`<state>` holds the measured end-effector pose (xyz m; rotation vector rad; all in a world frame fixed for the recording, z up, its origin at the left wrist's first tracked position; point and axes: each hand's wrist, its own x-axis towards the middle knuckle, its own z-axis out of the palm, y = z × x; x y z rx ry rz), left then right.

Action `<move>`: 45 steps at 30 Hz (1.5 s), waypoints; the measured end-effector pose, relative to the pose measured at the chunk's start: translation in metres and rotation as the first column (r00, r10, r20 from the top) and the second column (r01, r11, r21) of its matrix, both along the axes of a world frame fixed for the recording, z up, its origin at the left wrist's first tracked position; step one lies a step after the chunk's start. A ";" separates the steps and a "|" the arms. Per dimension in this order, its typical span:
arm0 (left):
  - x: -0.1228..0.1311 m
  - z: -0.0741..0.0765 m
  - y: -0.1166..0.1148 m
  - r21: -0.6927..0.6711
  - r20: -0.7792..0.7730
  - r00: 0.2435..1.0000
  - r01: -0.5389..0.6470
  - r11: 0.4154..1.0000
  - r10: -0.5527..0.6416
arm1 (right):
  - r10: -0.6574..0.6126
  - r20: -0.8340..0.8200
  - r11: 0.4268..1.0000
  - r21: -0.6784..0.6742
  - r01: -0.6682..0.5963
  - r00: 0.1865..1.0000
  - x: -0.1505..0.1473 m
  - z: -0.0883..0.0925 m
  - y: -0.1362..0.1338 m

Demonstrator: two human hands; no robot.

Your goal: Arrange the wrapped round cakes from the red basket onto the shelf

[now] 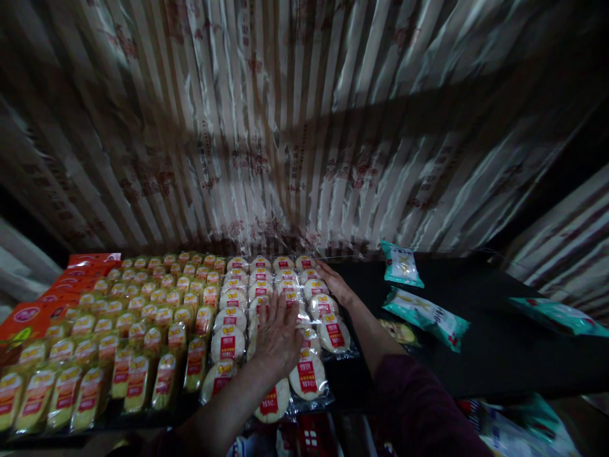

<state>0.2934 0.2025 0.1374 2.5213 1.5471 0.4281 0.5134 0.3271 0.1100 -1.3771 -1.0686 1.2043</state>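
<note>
My left hand (278,333) lies with its fingers spread on the middle columns of round white crackers in clear wrappers with red labels (227,344). At the right edge of the rightmost cracker column (333,332), my right hand (334,284) rests near the back, its fingers extended against the packs. The crackers stand in overlapping columns on a black shelf (495,324). Left of them are many rows of yellow wrapped cakes (137,381). Neither hand is wrapped round a pack.
Orange-red packets (33,317) lie at the far left. Teal packets (402,263), (428,317), (556,315) are scattered at the right, beside a small yellowish pack (398,332). Striped plastic sheeting (295,127) rises behind. More packets (518,428) lie below the front edge.
</note>
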 end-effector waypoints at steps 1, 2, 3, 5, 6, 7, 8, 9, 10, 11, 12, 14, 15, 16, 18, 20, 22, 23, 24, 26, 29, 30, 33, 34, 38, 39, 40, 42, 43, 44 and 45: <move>-0.001 0.000 0.000 -0.007 -0.002 1.000 -0.001 1.000 0.001 | -0.010 0.017 1.000 0.006 0.010 1.000 0.001 0.000 0.000; -0.003 0.001 -0.001 -0.014 -0.004 1.000 -0.004 1.000 0.004 | -0.021 0.043 1.000 0.013 0.021 0.999 0.002 0.000 -0.001; -0.004 0.002 -0.001 -0.020 -0.003 1.000 -0.008 1.000 0.008 | -0.037 0.079 0.999 0.025 0.035 0.996 0.003 0.000 -0.001; -0.006 0.005 -0.001 -0.032 0.001 1.000 -0.015 0.999 0.015 | -0.071 0.191 0.996 0.075 0.057 0.979 0.004 0.000 -0.003; -0.007 0.006 -0.001 -0.036 0.004 1.000 -0.017 0.999 0.017 | -0.093 0.273 0.991 0.114 0.063 0.958 0.004 0.001 -0.004; -0.007 0.007 -0.001 -0.039 0.006 1.000 -0.015 0.999 0.015 | -0.118 0.367 0.985 0.162 0.061 0.923 0.004 0.002 -0.006; -0.008 0.008 -0.001 -0.040 0.008 1.000 -0.013 0.999 0.014 | -0.143 0.463 0.976 0.211 0.047 0.875 0.003 0.004 -0.009; -0.009 0.009 -0.001 -0.042 0.007 1.000 -0.014 0.999 0.014 | -0.164 0.554 0.966 0.256 0.020 0.816 0.001 0.006 -0.013; -0.010 0.010 -0.001 -0.044 0.004 1.000 -0.018 0.999 0.019 | -0.179 0.632 0.956 0.293 -0.018 0.754 -0.001 0.008 -0.018; -0.011 0.011 -0.002 -0.045 0.000 1.000 -0.023 0.999 0.023 | -0.190 0.693 0.945 0.320 -0.061 0.696 -0.004 0.011 -0.023; -0.013 0.012 -0.004 -0.043 -0.004 1.000 -0.025 0.999 0.025 | -0.196 0.737 0.935 0.340 -0.105 0.647 -0.008 0.013 -0.029; -0.016 0.014 -0.010 -0.032 -0.006 1.000 -0.027 0.999 0.027 | -0.194 0.794 0.915 0.358 -0.186 0.576 -0.016 0.020 -0.042; -0.018 0.014 -0.015 -0.023 -0.004 1.000 -0.028 0.999 0.028 | -0.193 0.812 0.906 0.362 -0.217 0.551 -0.022 0.023 -0.049; -0.021 0.015 -0.020 -0.014 -0.001 1.000 -0.030 0.999 0.030 | -0.191 0.825 0.899 0.365 -0.243 0.532 -0.027 0.026 -0.055; -0.026 0.014 -0.031 0.003 0.006 0.999 -0.043 0.999 0.043 | -0.182 0.843 0.888 0.362 -0.283 0.507 -0.039 0.033 -0.068; -0.032 0.010 -0.042 0.025 0.008 0.998 -0.057 0.998 0.057 | -0.151 0.861 0.879 0.342 -0.332 0.486 -0.052 0.039 -0.079; -0.038 0.004 -0.051 0.049 0.005 0.997 -0.080 0.996 0.080 | -0.106 0.879 0.862 0.314 -0.398 0.465 -0.065 0.043 -0.089; -0.041 0.001 -0.054 0.061 0.003 0.996 -0.091 0.994 0.091 | -0.086 0.886 0.850 0.304 -0.430 0.456 -0.072 0.044 -0.093; -0.044 -0.002 -0.057 0.074 0.002 0.995 -0.096 0.993 0.096 | -0.074 0.890 0.838 0.300 -0.455 0.451 -0.078 0.045 -0.097; -0.049 -0.007 -0.062 0.103 0.004 0.996 -0.094 0.990 0.095 | -0.067 0.892 0.813 0.309 -0.493 0.448 -0.090 0.045 -0.104; -0.056 -0.011 -0.067 0.143 0.007 0.996 -0.094 0.985 0.094 | -0.068 0.899 0.763 0.326 -0.559 0.432 -0.107 0.044 -0.111; -0.057 -0.011 -0.068 0.147 0.005 0.995 -0.098 0.984 0.098 | -0.064 0.905 0.746 0.324 -0.582 0.421 -0.112 0.044 -0.112; -0.061 -0.013 -0.070 0.143 -0.003 0.994 -0.111 0.983 0.113 | -0.054 0.918 0.730 0.305 -0.612 0.392 -0.124 0.045 -0.113; -0.061 -0.013 -0.071 0.142 -0.005 0.994 -0.112 0.984 0.113 | -0.049 0.923 0.733 0.292 -0.614 0.381 -0.127 0.045 -0.112; -0.063 -0.015 -0.073 0.146 -0.008 0.996 -0.085 0.986 0.087 | -0.021 0.936 0.757 0.244 -0.606 0.351 -0.137 0.042 -0.105; -0.064 -0.015 -0.073 0.143 -0.009 0.997 -0.080 0.986 0.083 | -0.019 0.936 0.762 0.241 -0.601 0.351 -0.139 0.040 -0.103; -0.064 -0.015 -0.073 0.139 -0.008 0.997 -0.081 0.987 0.082 | -0.022 0.936 0.767 0.240 -0.594 0.350 -0.141 0.037 -0.100; -0.064 -0.017 -0.071 0.135 -0.003 0.996 -0.083 0.987 0.084 | -0.043 0.941 0.787 0.240 -0.569 0.337 -0.143 0.031 -0.096; -0.064 -0.018 -0.069 0.137 0.002 0.996 -0.083 0.987 0.084 | -0.057 0.944 0.801 0.237 -0.550 0.325 -0.144 0.029 -0.094; -0.064 -0.019 -0.068 0.141 0.006 0.996 -0.084 0.986 0.084 | -0.069 0.947 0.816 0.234 -0.528 0.312 -0.144 0.026 -0.093; -0.064 -0.021 -0.066 0.147 0.010 0.996 -0.086 0.985 0.086 | -0.078 0.950 0.830 0.229 -0.508 0.301 -0.145 0.025 -0.092</move>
